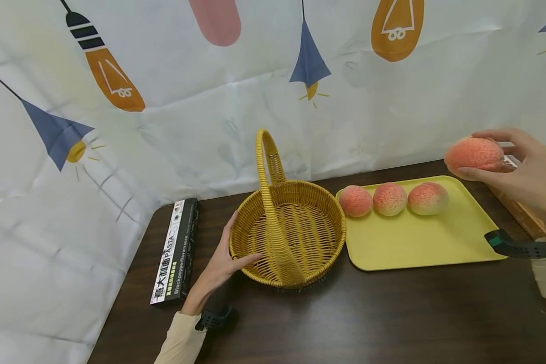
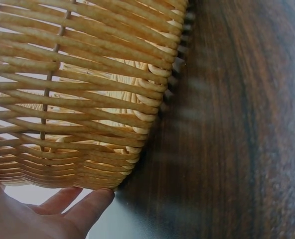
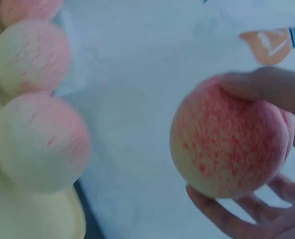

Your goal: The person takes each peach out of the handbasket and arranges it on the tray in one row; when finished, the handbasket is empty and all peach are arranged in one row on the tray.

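In the head view my right hand (image 1: pixel 528 164) grips a peach (image 1: pixel 475 154) between thumb and fingers, raised above the far right of the tray. The same peach (image 3: pixel 232 139) fills much of the right wrist view. A yellow wicker basket (image 1: pixel 338 227) with a tall arched handle stands left of the tray. My left hand (image 1: pixel 223 263) holds its left side, thumb over the rim and fingers along the outer wall. On the yellow tray (image 1: pixel 418 247), three pink and pale peaches lie in a row along the back: a left one (image 1: pixel 356 201), a middle one (image 1: pixel 390 198) and a right one (image 1: pixel 428 198).
A black and white pasta box (image 1: pixel 176 250) lies on the dark wooden table (image 1: pixel 318 323), left of the basket. Behind the table hangs a white cloth (image 1: pixel 200 146) printed with lamps. A brown wooden-looking object (image 1: pixel 518 212) is partly hidden beneath my right arm.
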The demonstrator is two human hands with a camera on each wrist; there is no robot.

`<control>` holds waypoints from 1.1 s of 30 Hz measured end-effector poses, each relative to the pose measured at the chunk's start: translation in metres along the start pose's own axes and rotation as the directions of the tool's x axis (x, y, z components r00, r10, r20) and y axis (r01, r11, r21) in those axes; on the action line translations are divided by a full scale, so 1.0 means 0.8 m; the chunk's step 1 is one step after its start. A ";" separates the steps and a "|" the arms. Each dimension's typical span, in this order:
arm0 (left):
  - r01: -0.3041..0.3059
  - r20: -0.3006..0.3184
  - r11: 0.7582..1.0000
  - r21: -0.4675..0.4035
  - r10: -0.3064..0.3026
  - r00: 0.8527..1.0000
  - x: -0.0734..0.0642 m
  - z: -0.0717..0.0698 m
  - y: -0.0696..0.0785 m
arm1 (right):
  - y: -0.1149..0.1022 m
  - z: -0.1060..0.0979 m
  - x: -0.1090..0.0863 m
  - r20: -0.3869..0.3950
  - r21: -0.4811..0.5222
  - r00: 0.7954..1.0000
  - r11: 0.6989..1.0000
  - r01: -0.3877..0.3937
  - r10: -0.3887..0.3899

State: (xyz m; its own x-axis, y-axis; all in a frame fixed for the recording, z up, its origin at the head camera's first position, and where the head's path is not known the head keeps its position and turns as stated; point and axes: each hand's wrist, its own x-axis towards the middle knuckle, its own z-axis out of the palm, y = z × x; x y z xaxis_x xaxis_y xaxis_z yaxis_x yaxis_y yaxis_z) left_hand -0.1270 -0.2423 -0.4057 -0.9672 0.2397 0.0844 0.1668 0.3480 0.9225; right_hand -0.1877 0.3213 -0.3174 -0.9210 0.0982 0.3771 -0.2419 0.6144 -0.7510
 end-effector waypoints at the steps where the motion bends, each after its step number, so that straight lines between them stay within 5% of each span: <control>1: 0.002 -0.001 1.000 -0.004 -0.002 1.000 0.000 0.000 0.000 | 0.009 0.000 0.000 -0.011 -0.042 1.000 0.999 -0.022 0.022; 6: 0.004 -0.001 1.000 -0.019 -0.004 1.000 0.001 -0.001 0.002 | 0.050 0.004 -0.003 0.041 -0.236 0.998 0.971 -0.033 0.044; 14: 0.001 -0.007 1.000 -0.010 -0.001 1.000 -0.001 -0.001 0.001 | 0.090 0.022 0.001 0.161 -0.215 0.987 0.976 0.039 -0.004; 19: -0.003 -0.006 1.000 -0.013 0.003 1.000 -0.001 0.000 0.000 | 0.099 0.029 0.000 0.225 -0.143 0.974 0.989 0.024 0.009; 33: -0.019 -0.004 1.000 -0.015 0.019 1.000 0.000 0.001 0.000 | 0.100 0.027 0.007 0.283 -0.281 0.959 0.955 0.095 -0.012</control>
State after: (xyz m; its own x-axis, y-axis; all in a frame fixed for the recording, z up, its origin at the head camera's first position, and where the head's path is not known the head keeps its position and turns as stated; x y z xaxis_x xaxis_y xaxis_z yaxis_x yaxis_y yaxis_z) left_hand -0.1270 -0.2419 -0.4060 -0.9645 0.2430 0.1030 0.1819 0.3294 0.9265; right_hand -0.2190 0.3539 -0.3873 -0.9668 -0.1344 0.2174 -0.2325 0.8160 -0.5293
